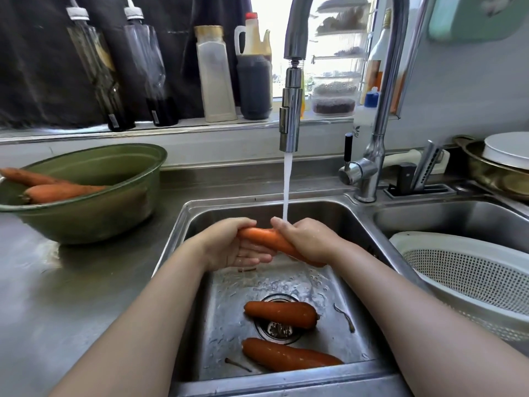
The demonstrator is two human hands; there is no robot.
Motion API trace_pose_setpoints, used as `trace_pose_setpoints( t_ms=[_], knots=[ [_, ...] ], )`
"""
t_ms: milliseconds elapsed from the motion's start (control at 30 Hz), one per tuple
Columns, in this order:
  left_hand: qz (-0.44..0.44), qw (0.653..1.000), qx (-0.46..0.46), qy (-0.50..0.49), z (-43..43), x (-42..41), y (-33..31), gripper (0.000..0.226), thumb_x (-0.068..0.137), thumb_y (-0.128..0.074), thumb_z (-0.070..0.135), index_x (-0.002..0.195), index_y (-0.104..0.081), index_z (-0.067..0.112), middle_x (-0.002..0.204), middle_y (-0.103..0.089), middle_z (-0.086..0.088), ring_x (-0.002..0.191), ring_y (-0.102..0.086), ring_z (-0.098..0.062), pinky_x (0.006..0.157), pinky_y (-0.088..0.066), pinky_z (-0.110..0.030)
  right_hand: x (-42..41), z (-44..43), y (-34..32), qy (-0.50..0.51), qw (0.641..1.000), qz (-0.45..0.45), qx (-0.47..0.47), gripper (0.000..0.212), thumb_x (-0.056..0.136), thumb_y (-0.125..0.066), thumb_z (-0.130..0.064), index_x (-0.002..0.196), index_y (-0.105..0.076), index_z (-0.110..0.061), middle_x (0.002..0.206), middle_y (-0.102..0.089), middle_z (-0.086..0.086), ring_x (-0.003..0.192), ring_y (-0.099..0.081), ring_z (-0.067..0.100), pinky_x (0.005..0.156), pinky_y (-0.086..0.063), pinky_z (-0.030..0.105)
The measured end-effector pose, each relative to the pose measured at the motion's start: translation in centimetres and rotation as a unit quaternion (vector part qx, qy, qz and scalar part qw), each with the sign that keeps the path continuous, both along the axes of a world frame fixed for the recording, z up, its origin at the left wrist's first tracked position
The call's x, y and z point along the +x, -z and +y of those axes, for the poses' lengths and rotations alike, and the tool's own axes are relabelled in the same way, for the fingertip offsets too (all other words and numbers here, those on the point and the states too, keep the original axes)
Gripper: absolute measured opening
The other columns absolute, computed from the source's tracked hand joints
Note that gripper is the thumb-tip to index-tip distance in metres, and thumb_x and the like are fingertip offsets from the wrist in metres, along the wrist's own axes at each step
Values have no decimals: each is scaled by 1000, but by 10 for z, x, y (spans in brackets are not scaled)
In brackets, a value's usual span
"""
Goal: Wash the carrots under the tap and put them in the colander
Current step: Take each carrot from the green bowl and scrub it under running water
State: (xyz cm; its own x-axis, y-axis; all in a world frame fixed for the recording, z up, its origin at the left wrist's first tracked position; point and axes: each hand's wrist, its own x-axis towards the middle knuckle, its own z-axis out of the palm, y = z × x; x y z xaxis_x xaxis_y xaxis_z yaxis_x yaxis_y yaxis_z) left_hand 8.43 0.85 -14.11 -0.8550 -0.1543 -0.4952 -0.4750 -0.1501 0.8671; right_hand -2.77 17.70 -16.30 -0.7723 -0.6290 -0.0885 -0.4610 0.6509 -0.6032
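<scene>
Steel sink [183, 224] with tap [292, 110] running; stream [287, 187] lands where the right hand [303, 239] meets the held carrot [264, 237]. The left hand [232, 245] lies palm up under the carrot's left end, thumb curled over it; the right hand's fingers wrap the middle, the other end jutting past the wrist. Two carrots on the wet sink floor: one [280, 314] across the drain [276, 330], one [289, 357] near the front wall. Green bowl [86, 219] on the counter [71, 296], left, contains two carrots [57, 191]. White colander [463, 270] sits in the right basin [429, 216].
</scene>
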Motion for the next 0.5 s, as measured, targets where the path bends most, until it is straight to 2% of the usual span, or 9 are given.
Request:
trace_pose_setpoints(
  t_ms=[67,100,167,233,300,400,433,500],
  knots=[
    [45,998,-27,-30,2,-2,4,39,108,-47,31,109,-71,0,105,-76,-24,89,-78,-30,77,-64,-34,-5,4,5,15,995,-92,-33,82,98,-31,-75,84,-79,-10,71,-77,5,73,-75,22,84,-58,38],
    [78,995,-39,-52,5,-3,5,32,107,-52,28,112,-70,2,106,-76,-24,90,-78,-32,77,-65,-36,-6,8,4,26,989,-139,-51,78,101,-32,-71,88,-77,-8,71,-77,8,69,-75,24,81,-61,39],
    [131,986,-48,-93,11,-6,9,24,104,-60,22,115,-70,4,106,-75,-24,90,-78,-34,73,-65,-37,-7,18,4,26,971,-225,-78,72,105,-34,-64,95,-69,-2,70,-74,13,59,-71,26,67,-62,39],
    [156,977,-64,-132,20,-9,11,24,101,-65,22,116,-71,5,102,-76,-22,85,-78,-34,68,-64,-35,-7,26,4,-3,959,-274,-79,71,105,-35,-63,100,-66,0,73,-72,15,61,-71,29,64,-62,40],
    [169,968,-86,-166,30,-13,13,25,98,-70,27,114,-73,8,91,-78,-16,76,-78,-29,58,-60,-29,-4,27,4,-52,951,-289,-93,64,104,-40,-62,107,-66,-4,83,-73,16,70,-73,32,70,-63,41],
    [193,959,-111,-173,45,-16,12,22,97,-71,31,103,-77,10,84,-79,-9,62,-73,-13,49,-51,-16,0,21,5,-105,936,-293,-166,31,106,-55,-39,111,-63,-10,90,-68,12,77,-71,29,67,-60,36],
    [199,959,-112,-170,48,-17,12,22,98,-69,31,103,-78,12,85,-79,-8,62,-71,-12,47,-48,-12,1,19,5,-109,934,-291,-178,24,106,-57,-34,111,-64,-11,91,-67,11,77,-71,28,67,-60,35],
    [195,960,-119,-163,49,-19,12,24,103,-61,36,110,-77,19,93,-78,-7,72,-67,-11,51,-47,-9,3,14,7,-100,932,-299,-180,27,105,-57,-38,106,-64,-13,88,-66,10,73,-69,26,70,-59,39]
  ],
)
